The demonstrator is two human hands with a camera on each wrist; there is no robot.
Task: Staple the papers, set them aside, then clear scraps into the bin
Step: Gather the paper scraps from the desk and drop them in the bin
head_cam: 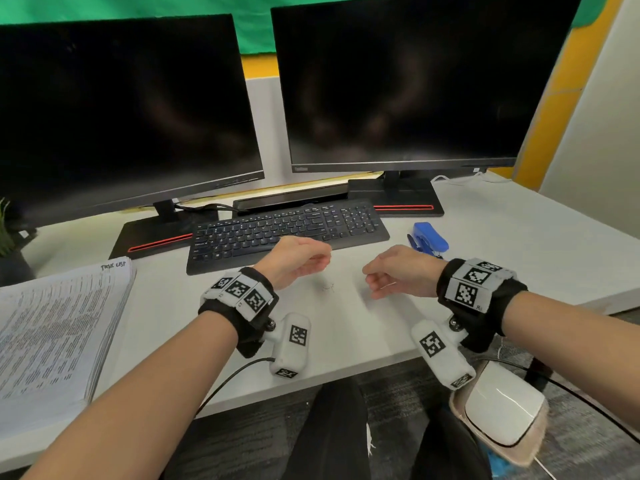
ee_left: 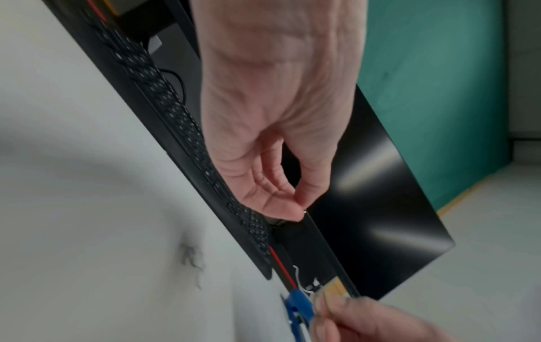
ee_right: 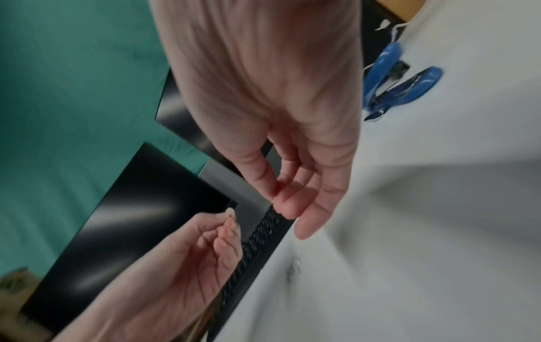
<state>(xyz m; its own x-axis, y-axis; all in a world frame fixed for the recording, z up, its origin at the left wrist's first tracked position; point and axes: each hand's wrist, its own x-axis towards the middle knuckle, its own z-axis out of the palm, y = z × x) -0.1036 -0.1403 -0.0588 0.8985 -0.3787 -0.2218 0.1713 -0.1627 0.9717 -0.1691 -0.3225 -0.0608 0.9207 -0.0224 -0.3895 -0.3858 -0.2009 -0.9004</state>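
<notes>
The stack of papers (head_cam: 52, 341) lies at the bench's (head_cam: 519, 258) left edge, handwriting on its top sheet too blurred to read, and the blue stapler (head_cam: 427, 237) sits just behind the right hand (head_cam: 398, 271). A small tangle of scraps (head_cam: 328, 287) lies on the bench between the hands. The left hand (head_cam: 294, 259) pinches thumb to fingertips, whether on anything I cannot tell; the right grip hangs loosely curled, holding nothing.
</notes>
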